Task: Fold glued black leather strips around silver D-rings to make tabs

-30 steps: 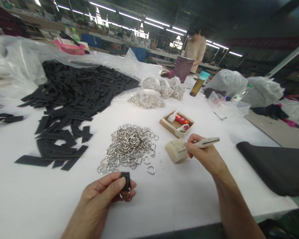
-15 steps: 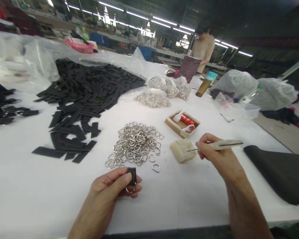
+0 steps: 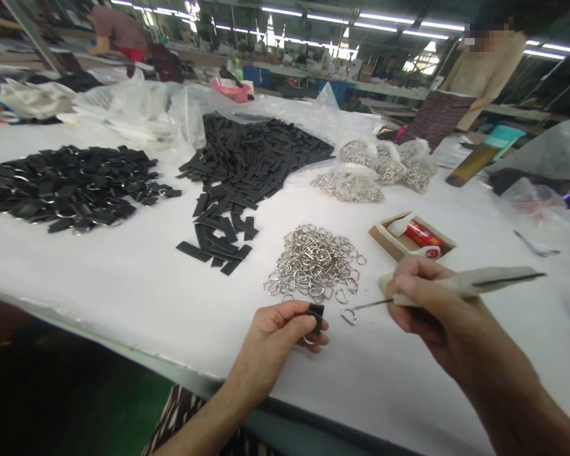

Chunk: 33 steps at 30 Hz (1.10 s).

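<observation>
My left hand (image 3: 274, 335) pinches a folded black tab (image 3: 316, 318) between thumb and fingers, and a metal D-ring (image 3: 308, 341) shows partly below it. My right hand (image 3: 432, 304) grips a pale-handled tool (image 3: 460, 284) with a thin metal shaft (image 3: 373, 305). The shaft's tip sits at a loose D-ring (image 3: 348, 316) on the white table, apparently touching it. Just beyond lies a heap of silver D-rings (image 3: 313, 263). The tool's far end points away to the right, and my right hand hides the table beneath it.
Black strips (image 3: 247, 164) and a heap of black tabs with rings (image 3: 66, 187) lie left. Bagged rings (image 3: 349, 187) and a cardboard box of tubes (image 3: 411, 237) stand ahead. The table edge (image 3: 123, 348) runs lower left. A co-worker (image 3: 484, 69) stands far right.
The view has swung left, bringing the heap of tabs with rings into sight. My right hand has moved from the pale block, which is no longer visible, to the loose D-ring. My left hand still holds the tab.
</observation>
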{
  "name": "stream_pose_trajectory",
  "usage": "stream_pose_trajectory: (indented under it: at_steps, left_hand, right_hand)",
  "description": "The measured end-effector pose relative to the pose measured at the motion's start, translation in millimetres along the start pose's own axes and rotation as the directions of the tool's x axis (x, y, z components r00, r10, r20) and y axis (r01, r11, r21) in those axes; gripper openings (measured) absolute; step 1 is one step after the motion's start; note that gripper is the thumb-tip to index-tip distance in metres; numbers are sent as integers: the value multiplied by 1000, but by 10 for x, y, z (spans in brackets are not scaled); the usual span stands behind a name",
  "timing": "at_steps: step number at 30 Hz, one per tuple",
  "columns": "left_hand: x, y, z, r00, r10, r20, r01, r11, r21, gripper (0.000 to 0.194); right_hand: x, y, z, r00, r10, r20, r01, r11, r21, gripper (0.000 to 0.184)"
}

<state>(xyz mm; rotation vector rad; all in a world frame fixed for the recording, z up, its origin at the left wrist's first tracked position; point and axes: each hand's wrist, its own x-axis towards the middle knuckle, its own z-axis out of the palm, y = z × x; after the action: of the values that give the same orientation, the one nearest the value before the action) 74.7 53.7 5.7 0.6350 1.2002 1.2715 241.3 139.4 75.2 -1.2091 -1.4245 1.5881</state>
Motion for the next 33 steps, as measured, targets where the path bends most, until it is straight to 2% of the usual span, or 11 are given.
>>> stream_pose_trajectory:
  at_steps: [2,5,11,16,25,33]
  left_hand:
    - [-7,9,3,1000,-6,1,6,1000,17,14]
    - [-10,19,0,1000,-12,0,12,999,41,15]
    - [-7,21,-3,1000,-18,12,17,999,41,14]
    - [0,-10,-14,999,-27,22,26,999,32,13]
    - [-8,-13,-15,999,-17,37,15,998,58,13]
    - [-7,-25,-14,999,-15,35,12,998,64,14]
  right_hand:
    - [51,-17,116,999,-4,44,9,995,-103,25]
    - [140,-33,183,995,-41,96,61,973,-221,24]
    - [232,25,181,981,-19,195,76,953,-292,23]
    - [249,75,206,978,-36,207,102,942,-319,24]
    - [192,-34,315,982,12,186,78,881,-467,22]
    - [217,13,338,976,26,214,73,894,-442,21]
